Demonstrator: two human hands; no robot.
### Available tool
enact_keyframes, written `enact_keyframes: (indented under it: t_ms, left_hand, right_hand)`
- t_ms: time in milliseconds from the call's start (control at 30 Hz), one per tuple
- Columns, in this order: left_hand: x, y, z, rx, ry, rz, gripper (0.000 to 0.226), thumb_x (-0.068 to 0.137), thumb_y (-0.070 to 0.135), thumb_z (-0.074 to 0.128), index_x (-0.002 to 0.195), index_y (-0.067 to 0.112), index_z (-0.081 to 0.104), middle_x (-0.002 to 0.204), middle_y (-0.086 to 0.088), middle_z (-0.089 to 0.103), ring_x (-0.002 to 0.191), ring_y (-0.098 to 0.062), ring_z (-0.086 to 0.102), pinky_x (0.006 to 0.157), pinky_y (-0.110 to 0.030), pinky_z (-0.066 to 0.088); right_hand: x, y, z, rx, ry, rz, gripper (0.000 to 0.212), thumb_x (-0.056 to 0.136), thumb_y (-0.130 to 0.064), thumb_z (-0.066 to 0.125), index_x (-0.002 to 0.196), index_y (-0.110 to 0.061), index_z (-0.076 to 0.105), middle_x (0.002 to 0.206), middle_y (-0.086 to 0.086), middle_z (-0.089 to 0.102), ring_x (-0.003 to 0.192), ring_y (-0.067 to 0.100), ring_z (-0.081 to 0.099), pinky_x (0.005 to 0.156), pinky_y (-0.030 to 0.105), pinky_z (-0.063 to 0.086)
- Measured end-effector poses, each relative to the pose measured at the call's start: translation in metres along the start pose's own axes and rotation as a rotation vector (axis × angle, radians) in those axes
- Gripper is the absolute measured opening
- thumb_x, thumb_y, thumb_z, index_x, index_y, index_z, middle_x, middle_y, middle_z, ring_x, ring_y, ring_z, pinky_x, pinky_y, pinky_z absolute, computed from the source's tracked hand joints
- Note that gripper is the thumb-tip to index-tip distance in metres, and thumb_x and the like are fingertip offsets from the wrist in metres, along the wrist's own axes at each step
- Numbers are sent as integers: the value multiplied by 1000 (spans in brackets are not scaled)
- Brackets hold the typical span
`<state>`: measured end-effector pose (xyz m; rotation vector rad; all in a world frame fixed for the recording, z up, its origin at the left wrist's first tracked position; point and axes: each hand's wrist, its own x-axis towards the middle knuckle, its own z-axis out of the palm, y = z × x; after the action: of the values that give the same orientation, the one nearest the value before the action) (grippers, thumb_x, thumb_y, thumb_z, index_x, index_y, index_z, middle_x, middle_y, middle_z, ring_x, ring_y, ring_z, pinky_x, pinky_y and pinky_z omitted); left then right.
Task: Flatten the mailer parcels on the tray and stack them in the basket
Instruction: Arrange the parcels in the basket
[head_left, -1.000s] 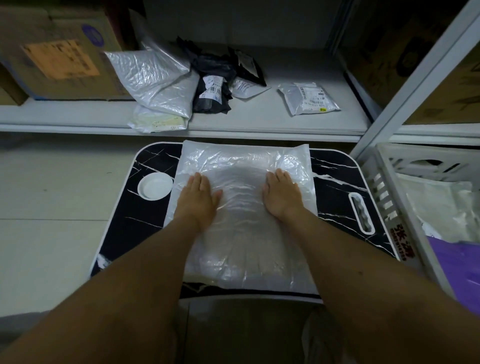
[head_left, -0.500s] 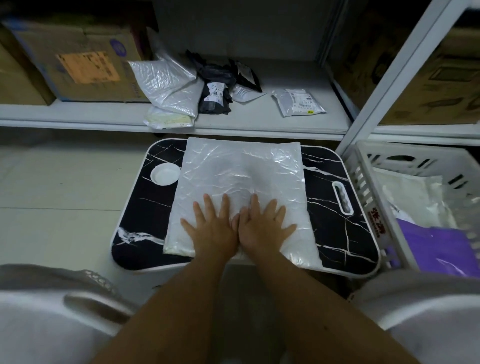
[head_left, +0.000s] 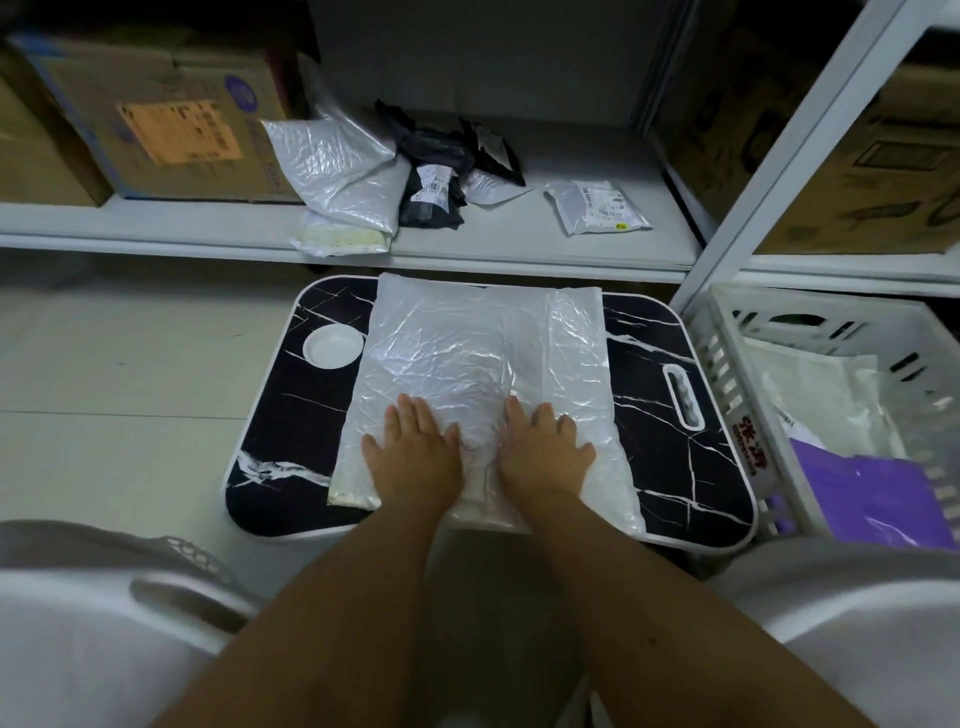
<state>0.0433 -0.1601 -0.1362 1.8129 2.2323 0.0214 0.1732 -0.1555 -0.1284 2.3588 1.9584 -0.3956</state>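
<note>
A large crinkled silver-white mailer parcel (head_left: 483, 353) lies flat across the black marble-pattern tray (head_left: 670, 467). My left hand (head_left: 415, 452) presses palm-down on its near left part, fingers spread. My right hand (head_left: 543, 449) presses palm-down beside it on the near right part, a small gap between the two hands. A white slatted basket (head_left: 727, 374) stands to the right of the tray and holds a white mailer (head_left: 826, 395) and a purple mailer (head_left: 883, 499).
On the white shelf (head_left: 519, 249) behind the tray lie a silver mailer (head_left: 337, 171), a black mailer (head_left: 436, 192) and a small grey labelled mailer (head_left: 595, 205). Cardboard boxes (head_left: 156, 119) stand at left and right. A white shelf post (head_left: 769, 171) rises by the basket.
Both hands slid from the parcel's middle toward its near edge, came together, and have now spread slightly apart. The camera pulled back and up.
</note>
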Motion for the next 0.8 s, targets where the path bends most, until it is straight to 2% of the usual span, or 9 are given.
enact_keyframes:
  t_ms: [33, 100, 200, 233, 367, 500, 600, 800]
  left_hand:
    - [3, -2, -3, 12, 4, -34, 61, 100, 45, 16, 152, 12, 13, 159, -10, 10, 146, -26, 10, 113, -50, 21]
    - [11, -7, -14, 42, -16, -156, 54, 99, 37, 23, 149, 15, 21, 156, -16, 16, 143, -32, 16, 111, -49, 26]
    - [21, -14, -36, -39, -79, -335, 52, 97, 31, 32, 146, 21, 19, 155, -23, 8, 140, -40, 17, 108, -52, 27]
    - [24, -16, -41, -82, -90, -349, 53, 96, 29, 36, 145, 21, 18, 153, -24, 9, 138, -40, 21, 107, -52, 28]
    - [31, -25, -52, -183, -99, -365, 52, 93, 27, 48, 138, 19, 24, 137, -19, 34, 126, -33, 35, 97, -48, 38]
    - [32, -24, -55, -208, -122, -407, 52, 92, 22, 50, 136, 18, 24, 132, -20, 39, 122, -34, 39, 95, -47, 39]
    - [30, -23, -56, -152, -132, -402, 50, 92, 22, 48, 136, 18, 25, 130, -19, 44, 121, -33, 40, 95, -44, 37]
    - [17, -14, -65, -24, -66, -285, 35, 93, 21, 44, 127, 14, 45, 126, -12, 51, 120, -29, 40, 95, -39, 36]
  right_hand:
    - [2, 3, -4, -35, 25, -23, 49, 99, -36, 33, 146, -36, 20, 143, 8, 36, 130, 32, 34, 100, 56, 33]
    - [7, 8, -11, -45, 50, -15, 41, 98, -29, 36, 139, -29, 34, 129, 7, 44, 119, 29, 42, 92, 49, 38]
    - [14, 12, -24, -10, 65, 117, 34, 97, -27, 40, 130, -24, 46, 128, 7, 41, 121, 28, 39, 96, 48, 36]
    - [17, 12, -28, 0, 72, 160, 36, 95, -29, 44, 130, -23, 46, 131, 7, 39, 123, 29, 38, 97, 48, 35]
    - [23, 21, -43, 152, -14, 362, 61, 86, -36, 62, 139, -20, 35, 142, 13, 29, 128, 34, 34, 102, 52, 36]
    - [19, 37, -52, 323, -84, 564, 63, 91, -33, 57, 144, -14, 28, 144, 17, 29, 129, 34, 35, 101, 53, 38]
    - [14, 45, -55, 355, -98, 554, 59, 91, -32, 55, 142, -15, 31, 141, 17, 36, 127, 34, 39, 101, 50, 37]
    - [2, 31, -69, 180, 5, 372, 36, 92, -21, 53, 128, -16, 53, 129, 9, 54, 122, 29, 44, 97, 45, 36]
